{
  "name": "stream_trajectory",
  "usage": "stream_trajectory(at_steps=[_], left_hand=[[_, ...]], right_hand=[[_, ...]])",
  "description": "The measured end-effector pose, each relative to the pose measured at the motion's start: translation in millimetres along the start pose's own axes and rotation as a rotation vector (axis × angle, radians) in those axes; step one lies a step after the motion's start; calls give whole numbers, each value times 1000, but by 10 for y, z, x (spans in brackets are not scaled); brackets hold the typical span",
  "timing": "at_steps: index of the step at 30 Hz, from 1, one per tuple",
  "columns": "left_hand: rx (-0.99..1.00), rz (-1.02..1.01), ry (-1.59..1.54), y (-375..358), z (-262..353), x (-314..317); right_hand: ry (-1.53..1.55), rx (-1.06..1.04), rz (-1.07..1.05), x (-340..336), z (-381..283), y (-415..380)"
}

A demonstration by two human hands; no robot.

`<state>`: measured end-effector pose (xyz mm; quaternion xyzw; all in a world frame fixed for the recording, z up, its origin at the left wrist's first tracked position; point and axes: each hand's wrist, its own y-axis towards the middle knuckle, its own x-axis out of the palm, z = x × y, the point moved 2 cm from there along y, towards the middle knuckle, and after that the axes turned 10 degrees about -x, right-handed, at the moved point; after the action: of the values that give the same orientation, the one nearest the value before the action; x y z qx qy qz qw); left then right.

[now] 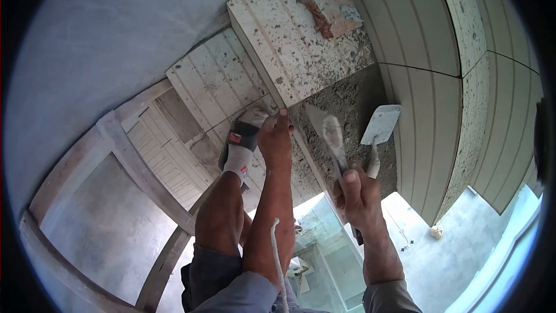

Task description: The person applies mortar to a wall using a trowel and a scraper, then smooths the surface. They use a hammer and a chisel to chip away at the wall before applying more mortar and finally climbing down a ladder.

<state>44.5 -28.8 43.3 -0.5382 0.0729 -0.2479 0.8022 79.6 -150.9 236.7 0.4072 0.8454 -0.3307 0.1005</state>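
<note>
Right hand (360,197): grip wrapping a pointed tool (331,139), held over the mortar (353,95). Left hand (275,136): curling by the tile (278,29) corner, left of the mortar, contents unclear. Trowel (382,124): lying on the mortar's right side. Brick chunk (333,14): resting on the tile, beyond the mortar.

Speckled tile (278,40): broken brick chunk (341,17) on top. Rough mortar bed (353,95): flat-bladed trowel (381,124).

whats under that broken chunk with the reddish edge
The broken chunk lies on a speckled, grooved tile; the patch directly beneath is covered and can't be seen.
</note>
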Motion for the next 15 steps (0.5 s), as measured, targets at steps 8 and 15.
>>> stream_trajectory(at_steps=[8, 15], left_hand=[[-20, 29, 1, -33, 64, 18], [-10, -18, 31, 35, -5, -35]], right_hand=[[-108, 59, -10, 72, 9, 58], [-113, -80, 80, 150, -44, 33]])
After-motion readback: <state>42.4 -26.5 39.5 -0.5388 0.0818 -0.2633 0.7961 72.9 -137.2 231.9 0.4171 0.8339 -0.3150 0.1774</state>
